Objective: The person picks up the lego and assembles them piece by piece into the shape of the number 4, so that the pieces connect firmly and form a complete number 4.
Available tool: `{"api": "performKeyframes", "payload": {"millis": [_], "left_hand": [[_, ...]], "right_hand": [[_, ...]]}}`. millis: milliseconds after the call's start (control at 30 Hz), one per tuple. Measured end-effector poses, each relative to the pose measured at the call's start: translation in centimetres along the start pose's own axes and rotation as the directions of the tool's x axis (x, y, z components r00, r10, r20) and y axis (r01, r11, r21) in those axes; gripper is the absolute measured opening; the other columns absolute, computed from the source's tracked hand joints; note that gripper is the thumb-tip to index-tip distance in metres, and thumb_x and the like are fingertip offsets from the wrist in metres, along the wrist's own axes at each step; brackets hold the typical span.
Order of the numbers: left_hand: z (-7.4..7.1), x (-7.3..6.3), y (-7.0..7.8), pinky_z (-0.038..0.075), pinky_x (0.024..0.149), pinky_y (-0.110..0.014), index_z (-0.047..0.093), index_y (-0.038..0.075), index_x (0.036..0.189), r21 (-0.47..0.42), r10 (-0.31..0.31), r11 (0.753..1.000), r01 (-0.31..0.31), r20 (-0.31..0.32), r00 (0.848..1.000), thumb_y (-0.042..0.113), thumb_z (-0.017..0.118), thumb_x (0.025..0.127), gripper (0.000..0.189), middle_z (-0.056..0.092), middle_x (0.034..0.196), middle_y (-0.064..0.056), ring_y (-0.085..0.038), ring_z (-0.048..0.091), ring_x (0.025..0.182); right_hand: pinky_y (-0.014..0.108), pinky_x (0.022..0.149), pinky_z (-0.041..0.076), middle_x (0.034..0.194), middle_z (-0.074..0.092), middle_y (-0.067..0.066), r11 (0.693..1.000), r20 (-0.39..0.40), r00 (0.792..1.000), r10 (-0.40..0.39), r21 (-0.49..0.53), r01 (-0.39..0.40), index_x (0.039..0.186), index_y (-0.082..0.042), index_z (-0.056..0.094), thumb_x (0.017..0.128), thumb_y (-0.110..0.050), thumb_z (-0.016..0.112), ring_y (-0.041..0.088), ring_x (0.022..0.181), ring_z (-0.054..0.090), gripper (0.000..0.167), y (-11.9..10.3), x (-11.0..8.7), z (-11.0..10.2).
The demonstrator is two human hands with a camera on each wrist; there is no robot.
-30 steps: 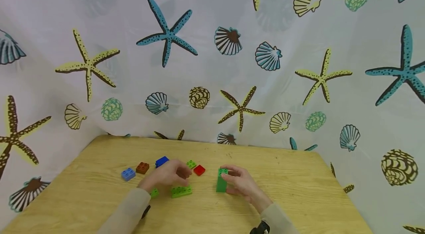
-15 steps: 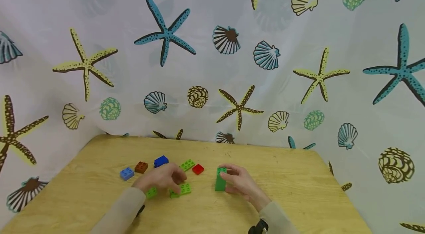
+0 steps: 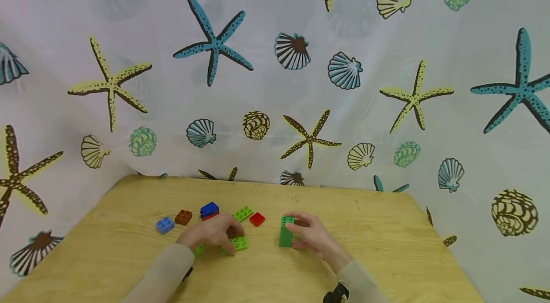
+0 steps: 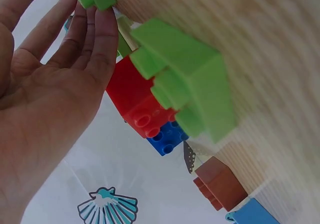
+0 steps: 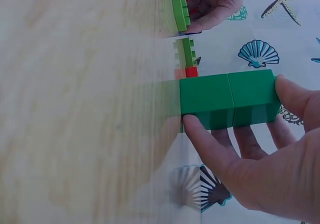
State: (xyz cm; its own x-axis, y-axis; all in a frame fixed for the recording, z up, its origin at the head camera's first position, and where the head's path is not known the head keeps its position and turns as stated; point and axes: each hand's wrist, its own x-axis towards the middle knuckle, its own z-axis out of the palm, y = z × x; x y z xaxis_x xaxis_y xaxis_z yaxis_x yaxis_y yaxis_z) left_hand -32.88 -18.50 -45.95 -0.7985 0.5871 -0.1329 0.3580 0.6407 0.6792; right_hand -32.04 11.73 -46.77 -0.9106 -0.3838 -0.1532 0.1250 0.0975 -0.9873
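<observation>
My right hand (image 3: 313,236) grips an upright stack of two green bricks (image 5: 227,101), its fingers along one side and its thumb at the studded top. The stack stands on the wooden table. To the left, my left hand (image 3: 215,231) reaches over a flat light green brick (image 3: 241,243) and pinches it between thumb and fingers. In the right wrist view that long studded brick (image 5: 180,9) lies at the table surface with fingertips at its sides. Another light green brick (image 4: 190,79) sits under the left wrist, mostly hidden in the head view.
Behind my left hand lie a red brick (image 4: 135,94), a dark blue brick (image 3: 209,209), a brown brick (image 3: 183,217) and a light blue brick (image 3: 165,225). A light green plate (image 3: 243,213) and a flat red piece (image 3: 257,219) lie farther back. A shell-print curtain (image 3: 275,78) borders the table.
My left hand first drew back to the left, then came down with thumb and fingers onto the flat light green brick. The right hand and green stack stay in place.
</observation>
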Motion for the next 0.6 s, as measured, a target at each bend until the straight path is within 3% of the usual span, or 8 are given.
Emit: {"api": "performKeyframes", "payload": {"millis": [267,500,600], "left_hand": [[0.3,0.5,0.2,0.052,0.087,-0.045,0.072,0.004,0.107,0.012,-0.035,0.999,0.035,-0.026,0.999,-0.002,0.083,0.072,0.038,0.069,0.105,-0.005,-0.022,0.061,0.095],[0.9,1.1,0.6,0.051,0.088,-0.044,0.073,0.012,0.103,0.016,-0.142,0.990,0.143,-0.060,0.988,0.000,0.084,0.070,0.036,0.068,0.101,0.001,-0.018,0.060,0.095],[1.0,1.3,0.7,0.051,0.087,-0.044,0.073,0.012,0.100,0.027,-0.154,0.987,0.156,-0.062,0.986,-0.001,0.084,0.070,0.034,0.068,0.099,0.001,-0.017,0.060,0.093]], "right_hand": [[0.044,0.087,0.056,0.137,0.051,0.015,1.000,0.001,1.000,-0.014,-0.015,0.014,0.139,-0.013,0.055,0.094,-0.030,0.066,0.018,0.104,0.060,0.049,0.0,0.1,-0.1],[0.040,0.083,0.055,0.122,0.061,0.009,0.997,-0.023,0.997,-0.075,-0.029,0.074,0.135,-0.007,0.057,0.095,-0.022,0.065,0.014,0.095,0.061,0.044,0.0,0.2,0.1],[0.036,0.081,0.056,0.117,0.063,0.008,0.996,-0.014,0.996,-0.088,-0.011,0.088,0.133,-0.006,0.059,0.095,-0.020,0.065,0.013,0.092,0.061,0.041,0.0,0.2,0.1]]}}
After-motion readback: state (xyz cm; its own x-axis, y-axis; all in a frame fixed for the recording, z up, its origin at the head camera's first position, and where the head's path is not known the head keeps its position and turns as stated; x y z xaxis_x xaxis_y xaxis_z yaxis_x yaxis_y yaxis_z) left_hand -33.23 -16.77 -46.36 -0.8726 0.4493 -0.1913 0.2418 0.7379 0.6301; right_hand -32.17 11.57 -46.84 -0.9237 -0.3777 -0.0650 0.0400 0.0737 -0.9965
